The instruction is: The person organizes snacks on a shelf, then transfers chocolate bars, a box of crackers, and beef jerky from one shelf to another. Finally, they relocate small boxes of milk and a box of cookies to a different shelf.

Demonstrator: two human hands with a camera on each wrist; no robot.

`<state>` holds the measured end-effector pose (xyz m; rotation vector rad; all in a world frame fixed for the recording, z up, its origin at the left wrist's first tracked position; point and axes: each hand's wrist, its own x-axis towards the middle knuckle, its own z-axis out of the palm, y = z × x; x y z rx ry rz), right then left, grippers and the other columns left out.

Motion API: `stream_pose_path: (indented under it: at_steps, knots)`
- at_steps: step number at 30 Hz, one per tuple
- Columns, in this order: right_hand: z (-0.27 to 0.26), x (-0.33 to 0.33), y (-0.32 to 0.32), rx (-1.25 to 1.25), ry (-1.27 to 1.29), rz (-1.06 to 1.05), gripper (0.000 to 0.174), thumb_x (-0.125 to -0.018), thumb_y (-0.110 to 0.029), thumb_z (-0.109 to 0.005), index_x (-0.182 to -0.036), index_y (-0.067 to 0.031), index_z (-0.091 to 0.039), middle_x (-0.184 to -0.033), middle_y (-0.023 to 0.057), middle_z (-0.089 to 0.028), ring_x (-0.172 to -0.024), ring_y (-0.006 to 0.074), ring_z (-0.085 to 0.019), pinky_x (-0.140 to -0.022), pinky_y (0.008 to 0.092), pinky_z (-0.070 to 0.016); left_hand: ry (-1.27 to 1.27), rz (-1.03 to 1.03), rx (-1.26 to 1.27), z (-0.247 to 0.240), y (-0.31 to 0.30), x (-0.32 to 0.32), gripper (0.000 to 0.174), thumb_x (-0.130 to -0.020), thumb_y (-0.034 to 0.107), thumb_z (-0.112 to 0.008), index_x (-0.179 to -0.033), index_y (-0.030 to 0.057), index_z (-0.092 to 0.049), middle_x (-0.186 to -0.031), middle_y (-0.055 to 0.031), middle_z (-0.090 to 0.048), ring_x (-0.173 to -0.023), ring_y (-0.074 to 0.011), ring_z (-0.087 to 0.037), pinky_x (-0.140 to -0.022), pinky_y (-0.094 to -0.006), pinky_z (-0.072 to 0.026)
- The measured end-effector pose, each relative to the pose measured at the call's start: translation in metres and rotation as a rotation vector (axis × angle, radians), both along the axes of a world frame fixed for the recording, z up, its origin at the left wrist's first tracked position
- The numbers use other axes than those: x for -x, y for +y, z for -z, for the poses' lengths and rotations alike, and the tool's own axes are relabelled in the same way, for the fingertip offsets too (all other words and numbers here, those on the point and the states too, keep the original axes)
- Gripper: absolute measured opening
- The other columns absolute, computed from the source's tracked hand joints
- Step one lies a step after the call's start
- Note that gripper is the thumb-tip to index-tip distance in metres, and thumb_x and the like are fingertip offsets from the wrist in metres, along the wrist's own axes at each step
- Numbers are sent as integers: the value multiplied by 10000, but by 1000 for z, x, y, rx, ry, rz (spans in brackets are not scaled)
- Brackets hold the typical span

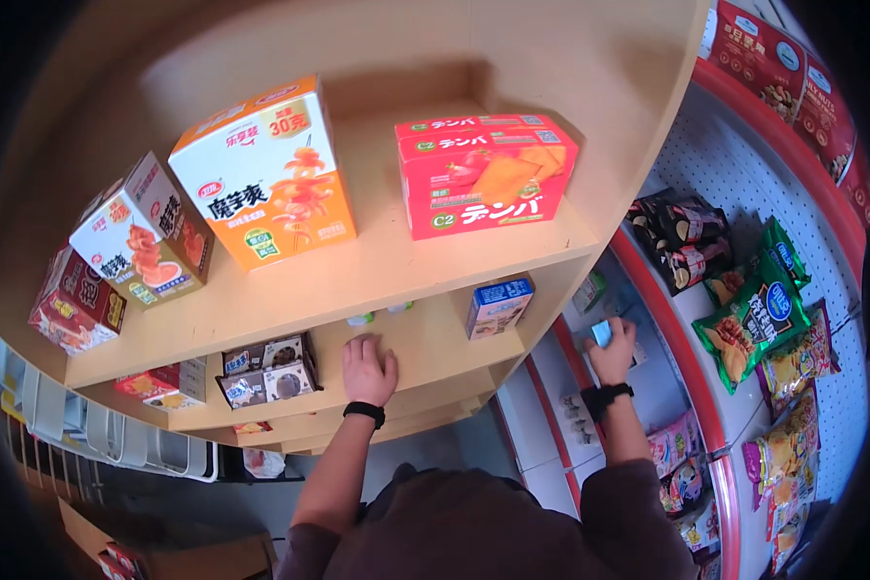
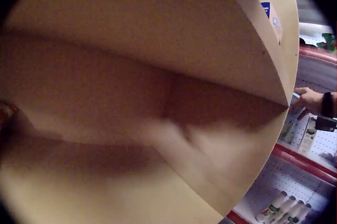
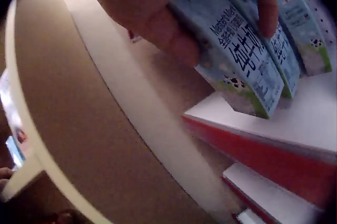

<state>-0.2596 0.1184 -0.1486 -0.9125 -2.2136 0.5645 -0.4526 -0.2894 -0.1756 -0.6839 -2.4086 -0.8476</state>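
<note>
In the head view my left hand [image 1: 368,371] rests on the wooden middle shelf [image 1: 435,362], fingers spread and holding nothing. Small green-and-white items [image 1: 361,319] lie just beyond its fingertips. Out to the right, my right hand [image 1: 613,354] grips a light-blue milk carton [image 3: 231,50] at the red-edged white shelf [image 3: 263,129]. Its thumb [image 3: 184,50] lies against the near side of this carton, while a finger overlaps the second milk carton [image 3: 284,58] beside it. A third milk carton [image 3: 310,34] stands farther right on the shelf.
Snack boxes, including an orange-and-white box [image 1: 271,184] and red cracker boxes [image 1: 488,184], stand on the upper wooden shelf. A small blue-and-pink box [image 1: 499,309] is right of my left hand. Bagged snacks [image 1: 759,324] hang at the right. The wooden side panel [image 3: 79,103] stands between both shelves.
</note>
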Motion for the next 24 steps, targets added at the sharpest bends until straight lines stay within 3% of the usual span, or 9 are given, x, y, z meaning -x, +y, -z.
stream_pose_path:
  at_steps: [5, 9, 12, 13, 16, 20, 24]
  knots:
    - [-67, -67, -54, 128, 158, -325, 479, -593, -110, -854, -1035, -60, -676, -1137, 139, -563, -1085, 313, -574, -961, 395, -462, 7, 9, 3, 3, 2, 2, 286, -858, 173, -672, -1103, 39, -610, -1144, -175, -606, -1104, -389, -551, -969, -486, -458]
    - [-113, -77, -109, 224, 143, -619, 492, -606, -97, -871, -1063, -66, -693, -1159, 117, -565, -1110, 282, -576, -975, 373, -454, 8, 26, -35, -1, 0, -1, 241, -869, 162, -667, -1076, 43, -634, -1126, -166, -622, -1072, -381, -570, -949, -480, -469]
    - [-125, -51, -148, 207, 164, -831, 496, -618, -101, -874, -1080, -67, -697, -1178, 123, -566, -1136, 286, -578, -984, 374, -460, -150, 114, -107, 2, -6, 3, 262, -866, 181, -657, -1088, 42, -657, -1134, -163, -645, -1090, -371, -572, -970, -482, -464]
    - [-127, -39, -160, 216, 157, -880, 497, -622, -102, -873, -1087, -72, -699, -1184, 124, -566, -1139, 289, -581, -985, 377, -464, -328, 148, -149, 2, -8, 4, 284, -864, 138, -634, -1125, 31, -664, -1145, -168, -656, -1101, -359, -582, -967, -454, -472]
    - [-124, 7, -190, 206, 145, -1012, 502, -631, -112, -867, -1105, -85, -704, -1201, 128, -566, -1148, 301, -585, -989, 386, -473, -521, 303, -422, 1, -14, -5, 340, -852, 79, -594, -1182, 30, -654, -1172, -173, -653, -1122, -350, -584, -970, -427, -476]
    - [-97, 73, -220, 162, 121, -1152, 526, -630, -134, -875, -1127, -100, -709, -1238, 136, -561, -1184, 316, -573, -1017, 398, -464, -546, 399, -474, 11, -28, -5, 505, -806, 31, -592, -1312, 27, -585, -1279, -197, -611, -1211, -365, -563, -1061, -419, -443]
    - [-75, 123, -251, 61, 85, -1262, 526, -634, -143, -871, -1136, -116, -718, -1265, 144, -562, -1215, 345, -556, -1040, 416, -456, -455, 376, -345, -1, -48, -10, 616, -766, 14, -612, -1376, 15, -523, -1323, -220, -583, -1282, -389, -529, -1117, -439, -409]
